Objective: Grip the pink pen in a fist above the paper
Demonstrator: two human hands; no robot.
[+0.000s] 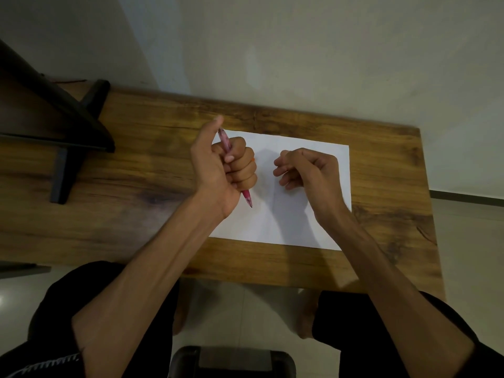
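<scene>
My left hand (226, 165) grips a pink pen (247, 198) in a fist, thumb raised near the pen's top end, the tip pointing down over a white sheet of paper (289, 222). The paper lies flat on a wooden table (152, 170). My right hand (308, 170) hovers over the right half of the sheet with its fingers loosely curled and nothing in them. A small orange bit shows at the left hand's knuckles; what it is I cannot tell.
A dark monitor on a black stand (79, 124) occupies the table's left end. A pale wall rises behind the table. Below the near edge are my knees in dark clothing, bare feet on a light floor, and a dark chair seat (234, 361).
</scene>
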